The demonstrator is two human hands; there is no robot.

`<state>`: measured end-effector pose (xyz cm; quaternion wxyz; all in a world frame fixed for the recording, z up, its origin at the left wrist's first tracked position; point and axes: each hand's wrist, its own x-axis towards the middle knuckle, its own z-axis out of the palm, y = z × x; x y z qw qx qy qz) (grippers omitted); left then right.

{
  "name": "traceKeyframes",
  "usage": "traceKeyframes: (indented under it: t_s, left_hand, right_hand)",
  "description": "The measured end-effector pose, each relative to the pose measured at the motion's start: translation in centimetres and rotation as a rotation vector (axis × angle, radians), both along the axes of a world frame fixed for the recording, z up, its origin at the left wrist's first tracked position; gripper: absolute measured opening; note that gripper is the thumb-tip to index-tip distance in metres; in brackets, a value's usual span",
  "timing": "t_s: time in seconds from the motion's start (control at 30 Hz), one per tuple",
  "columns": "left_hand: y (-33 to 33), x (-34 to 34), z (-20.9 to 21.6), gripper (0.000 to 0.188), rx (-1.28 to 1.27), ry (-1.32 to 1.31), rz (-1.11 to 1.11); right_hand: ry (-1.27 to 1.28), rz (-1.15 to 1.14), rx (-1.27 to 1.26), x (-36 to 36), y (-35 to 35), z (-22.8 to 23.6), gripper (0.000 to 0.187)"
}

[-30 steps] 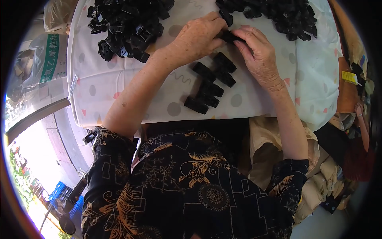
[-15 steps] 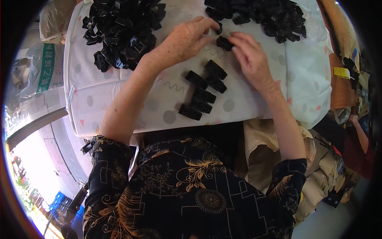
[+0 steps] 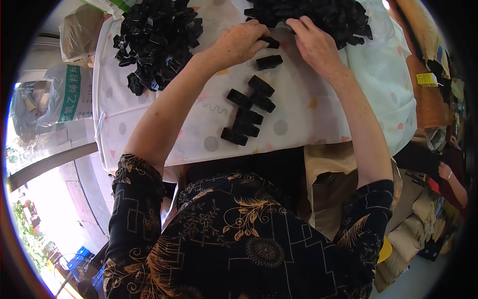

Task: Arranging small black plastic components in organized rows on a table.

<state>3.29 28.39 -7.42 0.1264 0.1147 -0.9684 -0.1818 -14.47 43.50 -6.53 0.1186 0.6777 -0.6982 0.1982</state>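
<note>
Left hand (image 3: 241, 41) hides the left end of the black piece (image 3: 271, 43) between finger and thumb. Right hand (image 3: 316, 47): fingertips merge with the right-hand pile (image 3: 343, 22), grip unclear; top edge crops that and the left-hand pile (image 3: 155, 40). Far right, co-worker's hand (image 3: 444, 171) small, body lost in dark rim.

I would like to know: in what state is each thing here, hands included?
Left hand, fingers bent at a black part; grip unclear
Right hand, fingertips at the right pile
Left pile, heaped
Right pile, heaped
Six black parts, lying clustered
Single black part, lying apart
Tablecloth, spread, slightly creased
Brown bag, open
</note>
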Motion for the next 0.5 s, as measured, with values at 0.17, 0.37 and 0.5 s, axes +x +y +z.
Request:
traceKeyframes:
  t_s: [0.17,0.37,0.5]
  left_hand:
    - [-0.2,-0.9,-1.4,0.021,0.045,0.152,0.08]
    - [1.0,-0.1,-1.7,0.02,0.192,0.288,0.257]
    - [3.1,5.7,1.9,0.013,0.134,0.276,0.255]
  right_hand:
    - [-0.441,-0.088,-0.117,0.3,3.2,-0.8,0.016]
    - [-0.262,-0.171,-0.17,1.4,5.3,-1.6,0.016]
    - [-0.155,-0.179,-0.179,1.4,6.1,-2.2,0.017]
